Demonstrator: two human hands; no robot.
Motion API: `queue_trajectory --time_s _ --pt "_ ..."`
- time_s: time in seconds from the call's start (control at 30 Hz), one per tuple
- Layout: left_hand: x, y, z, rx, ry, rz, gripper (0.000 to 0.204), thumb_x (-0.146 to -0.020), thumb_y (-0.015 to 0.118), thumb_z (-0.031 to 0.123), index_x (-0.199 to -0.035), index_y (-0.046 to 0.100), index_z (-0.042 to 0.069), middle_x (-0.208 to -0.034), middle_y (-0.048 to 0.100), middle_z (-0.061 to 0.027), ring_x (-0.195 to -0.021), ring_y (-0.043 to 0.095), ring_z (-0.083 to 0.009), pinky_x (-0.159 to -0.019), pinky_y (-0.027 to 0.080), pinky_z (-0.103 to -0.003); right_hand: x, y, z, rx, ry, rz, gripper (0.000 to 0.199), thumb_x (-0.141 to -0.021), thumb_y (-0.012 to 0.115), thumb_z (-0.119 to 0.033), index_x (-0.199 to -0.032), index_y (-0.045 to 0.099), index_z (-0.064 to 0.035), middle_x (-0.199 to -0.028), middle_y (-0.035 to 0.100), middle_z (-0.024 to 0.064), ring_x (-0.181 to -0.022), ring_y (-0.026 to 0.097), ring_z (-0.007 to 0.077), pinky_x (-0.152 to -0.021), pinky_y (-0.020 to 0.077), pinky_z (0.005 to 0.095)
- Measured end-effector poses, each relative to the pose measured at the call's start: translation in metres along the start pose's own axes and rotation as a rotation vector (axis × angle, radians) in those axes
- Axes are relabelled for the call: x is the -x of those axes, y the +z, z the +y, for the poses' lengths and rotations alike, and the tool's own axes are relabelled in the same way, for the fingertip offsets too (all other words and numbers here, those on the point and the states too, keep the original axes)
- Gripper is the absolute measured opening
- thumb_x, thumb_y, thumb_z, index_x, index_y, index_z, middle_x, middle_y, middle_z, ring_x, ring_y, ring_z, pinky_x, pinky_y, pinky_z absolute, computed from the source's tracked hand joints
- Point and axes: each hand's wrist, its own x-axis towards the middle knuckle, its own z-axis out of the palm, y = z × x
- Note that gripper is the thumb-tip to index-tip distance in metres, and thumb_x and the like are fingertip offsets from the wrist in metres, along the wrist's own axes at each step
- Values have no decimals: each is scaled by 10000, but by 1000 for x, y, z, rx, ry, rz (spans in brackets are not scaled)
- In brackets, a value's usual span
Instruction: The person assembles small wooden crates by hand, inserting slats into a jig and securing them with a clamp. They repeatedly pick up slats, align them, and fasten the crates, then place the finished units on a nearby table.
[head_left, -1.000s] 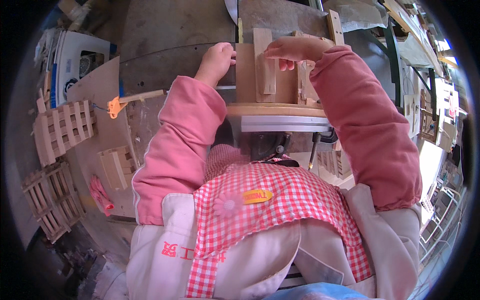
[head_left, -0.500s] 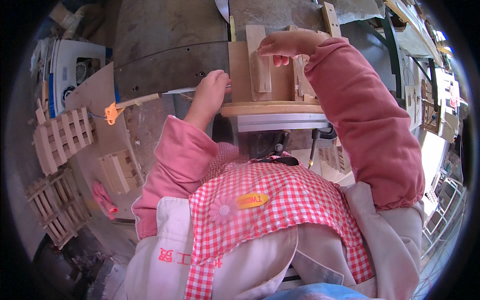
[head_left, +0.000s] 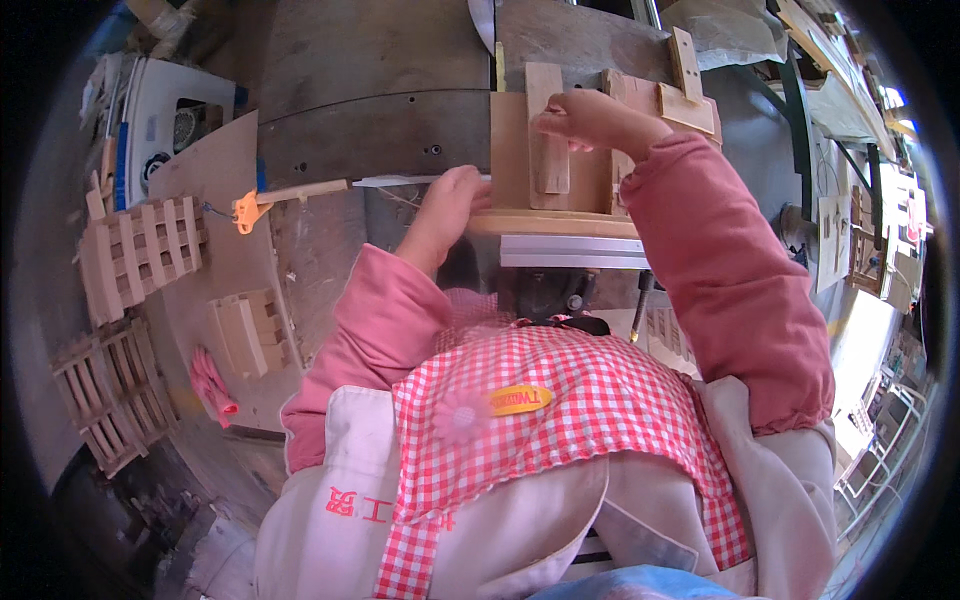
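1. Moved since the earlier frames: left hand (head_left: pixel 455 205), lower along the brown board (head_left: pixel 508 150), now beside its lower-left corner. Right hand (head_left: pixel 595 122) stays at the wooden strip.
2. Left hand, centre of frame: fingers together, loosely bent; cannot tell whether they grip anything.
3. Right hand, upper centre: fingers curled inward at the upper part of the narrow wooden strip (head_left: pixel 554 165); cannot tell whether they pinch it.
4. Narrow wooden strip, upper centre, lying upon a wider pale plank (head_left: pixel 543 80), which lies on the brown board.
5. Wooden crossbar (head_left: pixel 560 222), below the board; silver rail (head_left: pixel 575 252) beneath that.
6. Grey metal table (head_left: pixel 360 130), upper centre-left.
7. Orange plastic piece (head_left: pixel 246 212), left of centre, at the end of a wooden stick (head_left: pixel 310 189).
8. Slatted wooden pieces (head_left: pixel 140 250), left.
9. Stacked wooden blocks (head_left: pixel 248 330), left of centre; pink glove (head_left: pixel 210 385), lower left of these.
10. Red-and-white checked apron (head_left: pixel 570 400), lower centre.
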Motion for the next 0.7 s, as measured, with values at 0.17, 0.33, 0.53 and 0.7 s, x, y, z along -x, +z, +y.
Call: queue_trajectory --time_s 0.17,0.33,0.53,0.7 --pt "1 2 -10 -64 66 -16 484 -1026 452 340 -1341 451 -28 -1264 591 -185 -1108 608 -249 -965 450 -344 13 27 -11 208 24 171 550 -902 568 -460 -1171 532 18 -1042 667 270 -987 644 434 -873 498 486" --pt "-5 -11 -20 -27 83 -24 431 -1010 502 304 -1277 520 -34 -1174 642 -153 -1028 630 -202 -887 473 -311 21 41 -21 172 79 244 535 -897 557 -402 -1215 428 9 -954 662 311 -918 648 467 -832 498 513" --pt "-32 -19 -24 -308 4 -26 250 -922 623 207 -1014 677 -18 -896 695 -65 -793 630 -128 -700 478 -271 25 41 -26 148 132 251 492 -864 549 -355 -1167 458 21 -989 664 308 -960 651 454 -864 499 500" --pt "-43 -19 -22 -524 -42 -81 215 -871 678 209 -894 709 -2 -782 662 -28 -705 573 -99 -624 438 -265 24 47 -26 135 125 304 463 -867 554 -351 -1132 450 14 -957 672 295 -926 662 447 -836 510 501"
